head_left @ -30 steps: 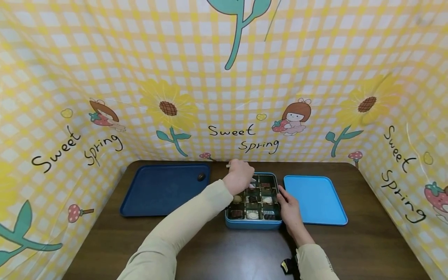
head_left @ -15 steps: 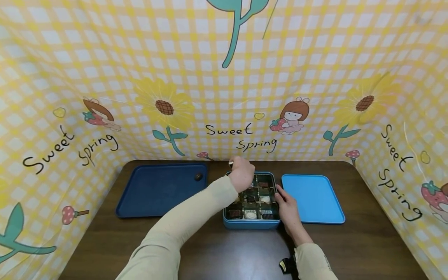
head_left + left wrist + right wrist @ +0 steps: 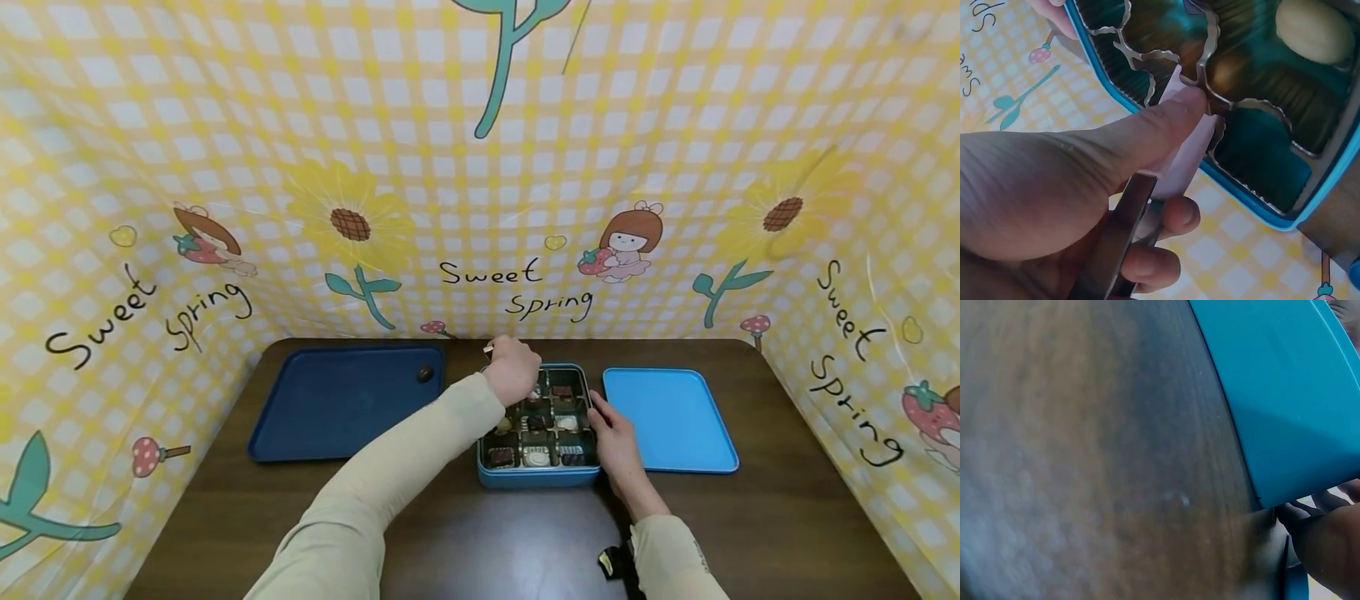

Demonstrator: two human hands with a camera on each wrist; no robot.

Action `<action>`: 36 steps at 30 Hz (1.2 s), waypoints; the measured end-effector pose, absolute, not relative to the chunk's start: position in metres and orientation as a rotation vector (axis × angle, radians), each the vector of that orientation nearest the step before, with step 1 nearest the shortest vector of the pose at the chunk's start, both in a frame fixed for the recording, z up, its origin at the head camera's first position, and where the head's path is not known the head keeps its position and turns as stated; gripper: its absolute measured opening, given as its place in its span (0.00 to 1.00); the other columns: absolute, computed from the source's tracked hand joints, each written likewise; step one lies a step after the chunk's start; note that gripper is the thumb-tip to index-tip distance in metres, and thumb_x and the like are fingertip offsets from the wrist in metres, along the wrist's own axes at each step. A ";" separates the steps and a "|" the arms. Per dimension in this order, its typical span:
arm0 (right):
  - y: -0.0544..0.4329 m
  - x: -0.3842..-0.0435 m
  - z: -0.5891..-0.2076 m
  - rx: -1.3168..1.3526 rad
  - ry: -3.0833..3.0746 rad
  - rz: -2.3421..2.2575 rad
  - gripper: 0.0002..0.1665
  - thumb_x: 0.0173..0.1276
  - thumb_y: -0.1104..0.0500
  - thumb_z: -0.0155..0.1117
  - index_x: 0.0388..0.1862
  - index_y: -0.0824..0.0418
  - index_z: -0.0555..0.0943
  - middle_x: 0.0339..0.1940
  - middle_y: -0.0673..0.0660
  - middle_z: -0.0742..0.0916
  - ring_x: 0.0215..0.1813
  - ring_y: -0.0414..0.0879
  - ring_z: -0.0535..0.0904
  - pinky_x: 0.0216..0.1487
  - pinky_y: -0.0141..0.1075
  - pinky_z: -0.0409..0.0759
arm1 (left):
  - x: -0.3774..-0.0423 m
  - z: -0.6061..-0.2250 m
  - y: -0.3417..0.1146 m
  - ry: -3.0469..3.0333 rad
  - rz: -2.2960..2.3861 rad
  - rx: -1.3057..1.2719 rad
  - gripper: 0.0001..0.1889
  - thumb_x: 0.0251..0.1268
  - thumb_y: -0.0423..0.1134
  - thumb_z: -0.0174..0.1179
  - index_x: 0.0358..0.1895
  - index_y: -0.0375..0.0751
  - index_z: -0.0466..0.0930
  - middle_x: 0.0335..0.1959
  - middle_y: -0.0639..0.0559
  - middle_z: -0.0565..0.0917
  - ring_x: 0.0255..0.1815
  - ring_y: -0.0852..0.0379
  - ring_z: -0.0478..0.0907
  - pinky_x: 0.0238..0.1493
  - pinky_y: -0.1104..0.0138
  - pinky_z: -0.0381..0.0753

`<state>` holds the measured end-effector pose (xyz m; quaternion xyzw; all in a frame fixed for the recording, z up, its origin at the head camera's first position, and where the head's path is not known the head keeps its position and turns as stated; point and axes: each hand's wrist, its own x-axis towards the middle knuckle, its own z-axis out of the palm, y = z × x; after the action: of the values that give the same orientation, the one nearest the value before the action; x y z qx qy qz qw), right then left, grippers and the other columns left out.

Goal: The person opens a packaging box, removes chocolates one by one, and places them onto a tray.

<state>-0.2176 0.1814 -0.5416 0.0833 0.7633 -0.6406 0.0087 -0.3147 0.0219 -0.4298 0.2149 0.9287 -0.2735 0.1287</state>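
My left hand (image 3: pixel 513 372) reaches over the back-left of a blue box (image 3: pixel 538 478) divided into compartments. It grips metal tongs (image 3: pixel 1127 228) with flat, pale pink tips, the thumb pressing on one tip. Those tips reach down at the dividers; whether they pinch anything is hidden. A round pale piece (image 3: pixel 1315 30) sits in a nearby compartment. Other compartments hold chocolates, among them a dark brown one (image 3: pixel 501 457) and a white one (image 3: pixel 567 422). My right hand (image 3: pixel 617 440) holds the box's right side, thumb near the rim; its fingers are partly out of sight.
A dark blue tray (image 3: pixel 330 408) lies to the left with one dark, rounded piece (image 3: pixel 425 373) near its right edge. To the right is a light blue tray (image 3: pixel 667 417). Behind the brown table (image 3: pixel 480 533) hangs a yellow checked cloth (image 3: pixel 465 192).
The left hand has shifted slightly over the back-left of the box, still gripping the tongs. The right hand stays at the box's side. The head view has tilted a little.
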 end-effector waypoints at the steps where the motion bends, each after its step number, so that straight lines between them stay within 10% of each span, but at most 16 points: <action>1: 0.181 -0.218 -0.541 0.253 2.387 -2.001 0.30 0.85 0.57 0.44 0.81 0.60 0.59 0.81 0.62 0.63 0.80 0.60 0.55 0.76 0.57 0.56 | -0.315 -0.429 0.021 2.696 -0.806 0.636 0.20 0.69 0.62 0.60 0.56 0.58 0.86 0.46 0.57 0.88 0.42 0.54 0.84 0.51 0.54 0.81; 14: 0.179 -0.216 -0.537 0.271 2.372 -2.005 0.29 0.85 0.58 0.42 0.81 0.60 0.59 0.81 0.63 0.62 0.80 0.60 0.54 0.76 0.57 0.56 | -0.303 -0.420 0.000 2.841 -0.698 0.718 0.10 0.75 0.47 0.58 0.45 0.56 0.90 0.20 0.56 0.82 0.19 0.59 0.79 0.30 0.61 0.85; 28: 0.180 -0.215 -0.538 0.279 2.350 -2.003 0.29 0.85 0.57 0.42 0.81 0.60 0.59 0.81 0.63 0.62 0.81 0.60 0.53 0.76 0.58 0.55 | -0.288 -0.409 -0.029 3.037 -0.454 0.652 0.16 0.72 0.45 0.62 0.22 0.52 0.83 0.09 0.57 0.69 0.15 0.59 0.64 0.15 0.65 0.63; 36: 0.180 -0.216 -0.540 0.269 2.344 -2.015 0.29 0.85 0.57 0.41 0.81 0.60 0.59 0.81 0.63 0.61 0.81 0.60 0.52 0.76 0.57 0.55 | -0.282 -0.406 -0.040 3.076 -0.396 0.587 0.13 0.68 0.59 0.63 0.36 0.57 0.88 0.13 0.56 0.76 0.14 0.58 0.71 0.14 0.64 0.62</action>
<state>-0.2156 0.1797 -0.5397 0.0867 0.7553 -0.6493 0.0193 -0.2823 -0.0396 -0.4057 0.1860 0.9745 -0.1255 -0.0073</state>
